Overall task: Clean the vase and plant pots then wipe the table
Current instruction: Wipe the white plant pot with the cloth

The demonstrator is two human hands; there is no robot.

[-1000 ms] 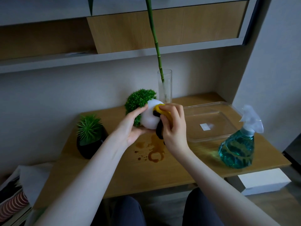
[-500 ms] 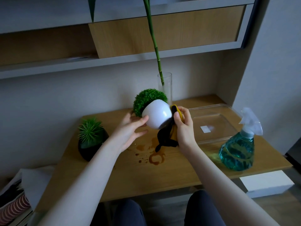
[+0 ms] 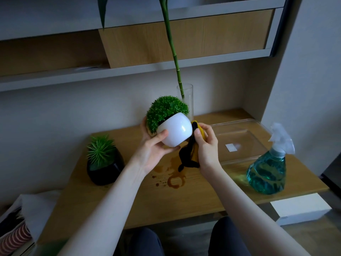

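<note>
While the round white ceramic pot with the bushy green plant (image 3: 175, 133) is held up in the air above the wooden table (image 3: 193, 193), it now sits more upright than a second ago, when it lay tipped on its side with the cloth over its front. The left hand (image 3: 156, 147) grips the pot from below and behind, thumb on the front wall. The right hand (image 3: 205, 145) is closed on the crumpled yellow and black cloth (image 3: 190, 156), which has slid from the front to the right side of the pot and hangs down below the fingers. I judge that the person turns the pot step by step, so this pot is nearly finished.

Behind the pot stands the tall clear glass vase with a green stalk (image 3: 185, 100). At the left the square black pot with a spiky plant (image 3: 105, 167) waits on the table. Brown stains (image 3: 173, 180) lie under the hands, so the wiping is not yet done. To the right are a clear plastic tray (image 3: 245, 143) and a teal spray bottle (image 3: 267, 172).
</note>
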